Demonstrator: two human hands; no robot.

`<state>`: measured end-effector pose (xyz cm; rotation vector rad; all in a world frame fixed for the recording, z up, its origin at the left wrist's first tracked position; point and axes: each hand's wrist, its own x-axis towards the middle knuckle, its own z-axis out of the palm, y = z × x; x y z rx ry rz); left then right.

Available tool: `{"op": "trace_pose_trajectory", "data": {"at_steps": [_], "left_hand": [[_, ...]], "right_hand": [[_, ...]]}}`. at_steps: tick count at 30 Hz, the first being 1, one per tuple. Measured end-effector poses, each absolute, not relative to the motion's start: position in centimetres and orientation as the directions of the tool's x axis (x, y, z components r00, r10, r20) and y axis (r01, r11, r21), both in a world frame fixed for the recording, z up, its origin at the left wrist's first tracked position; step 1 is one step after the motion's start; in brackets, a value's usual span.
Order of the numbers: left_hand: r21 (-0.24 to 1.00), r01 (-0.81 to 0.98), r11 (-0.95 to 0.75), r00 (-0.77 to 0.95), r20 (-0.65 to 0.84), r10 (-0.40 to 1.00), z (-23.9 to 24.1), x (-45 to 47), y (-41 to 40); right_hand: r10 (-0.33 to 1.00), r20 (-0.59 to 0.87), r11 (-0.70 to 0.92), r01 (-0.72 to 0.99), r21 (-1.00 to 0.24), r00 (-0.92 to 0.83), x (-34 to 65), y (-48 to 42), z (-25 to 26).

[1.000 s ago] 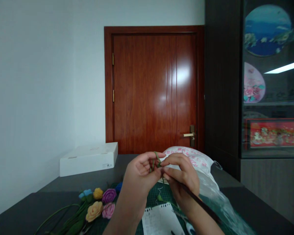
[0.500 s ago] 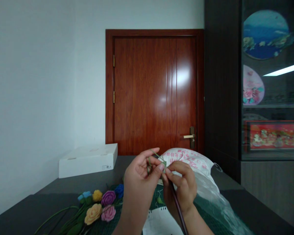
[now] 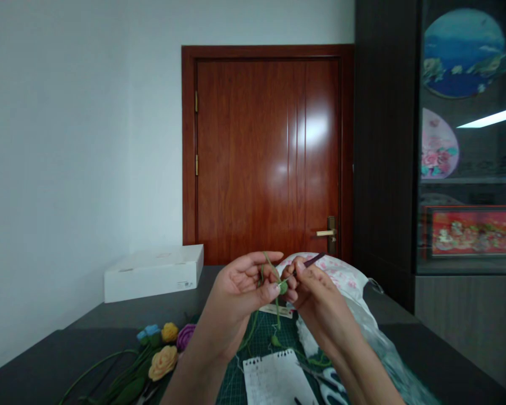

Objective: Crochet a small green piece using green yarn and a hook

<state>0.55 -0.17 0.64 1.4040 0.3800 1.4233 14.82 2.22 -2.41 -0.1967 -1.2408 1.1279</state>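
My left hand (image 3: 247, 284) pinches a small piece of green crochet work (image 3: 283, 287) between thumb and fingers. Green yarn (image 3: 271, 264) loops over its raised index finger, and a strand hangs below. In my right hand (image 3: 314, 289) is a dark purple crochet hook (image 3: 315, 260), its handle pointing up and to the right. The hook's tip reaches toward the green piece; whether it is inside a stitch is too small to tell. Both hands are close together above the green cutting mat (image 3: 230, 388).
A spiral notepad page (image 3: 274, 377) and scissors (image 3: 333, 385) lie on the mat. Crocheted flowers, among them a cream rose (image 3: 163, 363), are at the left. A white box (image 3: 152, 275) stands behind them; a white printed bag (image 3: 349, 275) lies at the right.
The crochet hook has swung from pointing down toward me to pointing up and right. My right hand has turned with it, and my left forearm has shifted left, uncovering more notepad and the scissors.
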Motion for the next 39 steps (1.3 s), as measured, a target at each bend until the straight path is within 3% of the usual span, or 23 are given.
{"op": "trace_pose_trajectory", "data": {"at_steps": [2,4,6,8,9,11,13,16,19,22,25,28,32,39], "left_hand": [[0.792,-0.474,-0.384,0.209,0.525,0.825,0.5,0.9,-0.2],[0.777,-0.476,-0.412,0.135,0.528,0.839,0.4,1.4,-0.4],[0.763,-0.465,-0.449,0.045,0.527,0.849,0.2,1.9,-0.6],[0.752,-0.505,-0.423,0.023,0.502,0.865,0.0,2.4,-0.9],[0.753,-0.548,-0.364,0.065,0.473,0.879,-0.1,2.5,-1.0],[0.760,-0.623,-0.185,0.220,0.397,0.891,-0.2,2.6,-1.0],[0.766,-0.642,-0.026,0.357,0.329,0.874,-0.2,2.4,-0.8],[0.763,-0.645,0.032,0.425,0.324,0.845,-0.1,1.9,-0.4],[0.759,-0.651,-0.006,0.454,0.396,0.798,0.0,1.3,0.0],[0.761,-0.648,-0.040,0.476,0.446,0.758,0.1,1.1,0.1],[0.788,-0.592,-0.171,0.405,0.474,0.782,0.1,1.2,-0.2],[0.806,-0.483,-0.342,0.268,0.508,0.818,0.1,1.2,-0.6],[0.824,-0.365,-0.433,0.185,0.520,0.834,0.2,1.1,-0.9],[0.814,-0.335,-0.475,0.152,0.544,0.825,0.5,1.0,-0.8]], "right_hand": [[0.730,0.679,0.519,-0.584,-0.624,-0.077,14.4,2.3,-2.6],[0.625,0.778,0.705,-0.471,-0.530,0.060,14.4,2.3,-2.9],[0.403,0.898,0.912,-0.159,-0.378,0.179,14.9,2.4,-3.2],[0.137,0.977,0.969,0.184,-0.167,0.166,15.6,2.4,-3.6],[0.026,0.992,0.955,0.289,-0.062,0.124,15.9,2.4,-3.7],[-0.095,0.992,0.942,0.329,0.065,0.078,16.1,2.3,-4.0],[-0.057,0.986,0.976,0.218,0.021,0.160,15.8,2.3,-4.0],[0.208,0.923,0.977,-0.106,-0.183,0.324,14.7,2.1,-3.6],[0.408,0.863,0.879,-0.383,-0.283,0.298,14.1,1.7,-3.1],[0.519,0.830,0.778,-0.516,-0.359,0.204,14.2,1.3,-2.7],[0.559,0.816,0.752,-0.505,-0.424,0.148,14.3,1.1,-2.6],[0.486,0.852,0.847,-0.344,-0.405,0.195,14.1,1.4,-2.9],[0.431,0.864,0.899,-0.209,-0.385,0.262,14.0,1.8,-3.2],[0.500,0.824,0.859,-0.273,-0.433,0.268,14.6,2.1,-3.3]]}}
